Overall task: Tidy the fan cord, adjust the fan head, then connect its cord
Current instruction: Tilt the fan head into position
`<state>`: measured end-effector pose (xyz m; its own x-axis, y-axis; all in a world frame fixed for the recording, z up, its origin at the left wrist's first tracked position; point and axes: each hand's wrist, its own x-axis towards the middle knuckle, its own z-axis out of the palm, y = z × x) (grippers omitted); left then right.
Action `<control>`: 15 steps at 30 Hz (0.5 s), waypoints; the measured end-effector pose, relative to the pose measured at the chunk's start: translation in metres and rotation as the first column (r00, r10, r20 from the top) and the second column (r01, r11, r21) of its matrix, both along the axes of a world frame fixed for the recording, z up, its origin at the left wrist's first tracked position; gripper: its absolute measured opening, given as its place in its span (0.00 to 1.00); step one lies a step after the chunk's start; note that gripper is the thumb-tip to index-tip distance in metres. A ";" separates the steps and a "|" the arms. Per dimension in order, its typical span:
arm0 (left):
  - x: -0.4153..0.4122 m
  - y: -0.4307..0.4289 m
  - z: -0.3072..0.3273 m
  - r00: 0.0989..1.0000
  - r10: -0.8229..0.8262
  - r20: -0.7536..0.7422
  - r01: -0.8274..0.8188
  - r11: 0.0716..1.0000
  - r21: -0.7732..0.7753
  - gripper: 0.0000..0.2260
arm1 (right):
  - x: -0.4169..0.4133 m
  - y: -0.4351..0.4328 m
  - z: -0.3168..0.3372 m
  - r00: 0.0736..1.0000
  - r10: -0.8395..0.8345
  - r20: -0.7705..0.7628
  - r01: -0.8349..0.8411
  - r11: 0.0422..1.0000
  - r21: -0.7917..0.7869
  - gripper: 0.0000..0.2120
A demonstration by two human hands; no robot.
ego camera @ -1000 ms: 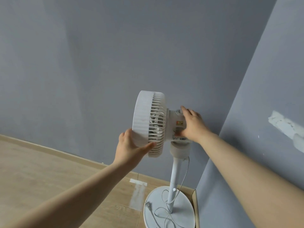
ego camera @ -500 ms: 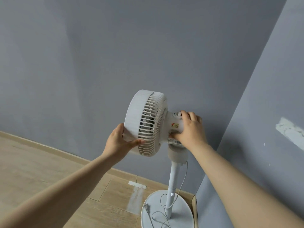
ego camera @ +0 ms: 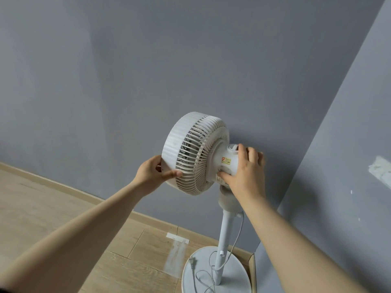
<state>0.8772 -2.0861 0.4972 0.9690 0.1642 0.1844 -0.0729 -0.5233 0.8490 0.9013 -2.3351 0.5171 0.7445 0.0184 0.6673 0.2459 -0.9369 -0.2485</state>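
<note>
Head view: the white fan head faces left along the grey wall, and the left hand grips its rim, thumb on the rear grille. The right hand is curled round the motor housing behind it. The cord hangs beside the pole and lies in loose loops on the round base, with what looks like its plug at the base's left edge.

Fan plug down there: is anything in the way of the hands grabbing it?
Nothing visible blocks the plug; it lies bare on the round base, beside the pole. But both hands are busy up high: the left hand grips the rim of the fan head, the right hand holds its back.
</note>
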 end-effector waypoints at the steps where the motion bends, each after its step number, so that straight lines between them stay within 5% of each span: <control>1: 0.000 0.000 -0.002 1.000 0.007 0.008 -0.007 1.000 -0.002 0.34 | 0.001 0.000 -0.001 1.000 -0.003 0.003 0.003 1.000 0.003 0.37; 11: -0.009 -0.016 -0.008 0.990 0.110 0.084 -0.107 0.994 -0.033 0.18 | 0.003 -0.004 0.004 0.999 0.019 -0.035 -0.019 1.000 -0.003 0.42; 15: -0.021 -0.022 -0.025 0.985 0.175 0.005 -0.174 0.978 -0.116 0.33 | -0.004 -0.006 0.000 0.987 0.114 -0.110 -0.084 0.964 0.251 0.55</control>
